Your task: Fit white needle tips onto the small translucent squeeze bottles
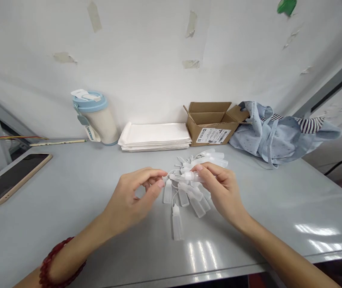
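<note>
Between the thumb and fingers of my right hand (220,188) is a small translucent squeeze bottle (191,176), tilted sideways with its narrow tip towards the left. My left hand (137,192) faces that tip, thumb and forefinger closed around a small translucent cap (164,179), mostly hidden by the fingertips. Beneath and behind both hands lies a loose pile of similar squeeze bottles (196,204) with thin tethers. One bottle (177,224) lies nearest the front edge of the grey table (123,256).
Along the wall stand a cream tumbler with a blue lid (101,124), a stack of white packets (155,136) and an open cardboard box (211,124). A light blue cloth bag (273,136) slumps at the right. A phone (11,178) lies on the left.
</note>
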`<state>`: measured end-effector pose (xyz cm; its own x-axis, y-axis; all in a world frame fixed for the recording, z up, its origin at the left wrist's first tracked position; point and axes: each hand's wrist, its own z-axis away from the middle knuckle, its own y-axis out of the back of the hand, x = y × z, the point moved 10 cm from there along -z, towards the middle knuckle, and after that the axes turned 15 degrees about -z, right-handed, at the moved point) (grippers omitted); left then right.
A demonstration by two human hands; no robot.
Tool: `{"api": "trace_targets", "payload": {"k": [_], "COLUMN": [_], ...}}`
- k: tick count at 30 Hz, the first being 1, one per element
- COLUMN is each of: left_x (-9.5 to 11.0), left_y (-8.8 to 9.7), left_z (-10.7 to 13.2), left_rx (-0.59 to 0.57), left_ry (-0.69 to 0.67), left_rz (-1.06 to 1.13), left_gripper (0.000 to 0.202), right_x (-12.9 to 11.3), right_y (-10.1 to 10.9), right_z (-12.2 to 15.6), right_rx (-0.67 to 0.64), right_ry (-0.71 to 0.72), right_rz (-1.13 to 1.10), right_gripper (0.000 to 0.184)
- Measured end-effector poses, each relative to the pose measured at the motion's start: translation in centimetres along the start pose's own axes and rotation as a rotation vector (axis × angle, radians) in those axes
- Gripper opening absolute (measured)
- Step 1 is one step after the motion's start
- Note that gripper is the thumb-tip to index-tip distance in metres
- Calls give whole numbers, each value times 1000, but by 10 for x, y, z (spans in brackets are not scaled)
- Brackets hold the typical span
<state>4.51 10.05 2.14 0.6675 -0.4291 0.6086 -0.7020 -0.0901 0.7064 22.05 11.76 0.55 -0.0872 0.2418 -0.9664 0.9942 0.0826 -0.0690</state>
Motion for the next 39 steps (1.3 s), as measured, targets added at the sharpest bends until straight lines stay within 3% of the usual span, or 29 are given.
{"api": "trace_targets", "payload": {"k": [3,6,16,39], "left_x": [23,32,22,30], "left_y": [1,-6,-14,-15], "left_z": [6,9,8,9], "left_rx": [104,93,-52,-52], "left_ry": [-207,-295,-173,-231], "left_rz": [-165,-190,-28,-66], "left_gripper": [10,13,13,14], "right_x": [-4,-6,-11,-13], "right_y": [0,-2,-7,-10], "right_z": [0,1,3,3], "right_rx": [4,-9,-62,-76], "right_ry": [19,29,78,76], "right_rz": [27,35,54,105], "right_gripper": [30,31,30,31]}}
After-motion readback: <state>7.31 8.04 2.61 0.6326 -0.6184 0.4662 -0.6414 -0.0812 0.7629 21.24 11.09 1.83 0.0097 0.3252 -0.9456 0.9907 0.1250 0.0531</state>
